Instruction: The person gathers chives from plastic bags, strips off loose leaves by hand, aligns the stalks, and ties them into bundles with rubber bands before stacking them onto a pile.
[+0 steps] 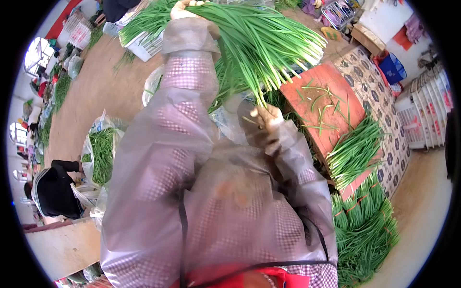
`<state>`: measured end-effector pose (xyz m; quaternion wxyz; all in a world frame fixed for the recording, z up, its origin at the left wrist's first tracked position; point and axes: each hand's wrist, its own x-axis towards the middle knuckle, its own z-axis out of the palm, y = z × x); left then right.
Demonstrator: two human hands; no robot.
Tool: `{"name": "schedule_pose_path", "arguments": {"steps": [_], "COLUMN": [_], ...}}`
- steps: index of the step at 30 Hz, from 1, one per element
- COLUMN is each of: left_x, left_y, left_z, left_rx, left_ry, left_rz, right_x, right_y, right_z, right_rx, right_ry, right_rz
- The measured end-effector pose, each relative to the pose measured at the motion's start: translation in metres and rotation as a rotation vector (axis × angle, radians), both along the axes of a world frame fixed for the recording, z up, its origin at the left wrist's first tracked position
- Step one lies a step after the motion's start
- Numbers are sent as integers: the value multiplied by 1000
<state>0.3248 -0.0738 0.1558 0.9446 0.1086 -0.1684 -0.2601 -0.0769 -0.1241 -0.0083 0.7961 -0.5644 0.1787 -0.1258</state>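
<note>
My left hand (188,8), at the end of a long translucent sleeve, is closed around a large bunch of garlic chives (254,36). Their pale stem ends fan out to the right, and the leaves hang past the wrist. Lower down, my right hand (269,118) pinches the pale ends of a few stalks that hang from the bunch. To the right of it, a reddish board (314,96) carries loose scraps of stalk and a laid-out pile of chives (357,149).
Tied chive bundles (362,230) are heaped at lower right beside the board. A white basket (144,45) with greens stands at upper left. Stacked white crates (422,110) are on the right. Another person (57,192) sits at left by an open bag of greens (101,153).
</note>
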Motion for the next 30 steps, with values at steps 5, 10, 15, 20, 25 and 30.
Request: {"name": "schedule_pose_path", "arguments": {"steps": [5, 10, 15, 20, 25, 30], "left_x": [-99, -111, -107, -69, -124, -132], "left_y": [-2, -1, 1, 31, 29, 34], "left_z": [49, 61, 59, 30, 50, 25], "left_rx": [216, 146, 101, 303, 309, 223], "left_ry": [179, 211, 186, -165, 282, 452], "left_rz": [244, 189, 179, 228, 393, 341], "right_x": [-51, -35, 30, 76, 90, 75], "right_y": [-55, -48, -43, -24, -2, 18], "right_z": [-58, -9, -30, -7, 18, 33], "right_rx": [-1281, -1625, -1123, -518, 108, 465], "right_ry": [782, 794, 333, -17, -292, -414], "right_rz": [205, 55, 136, -99, -214, -278]}}
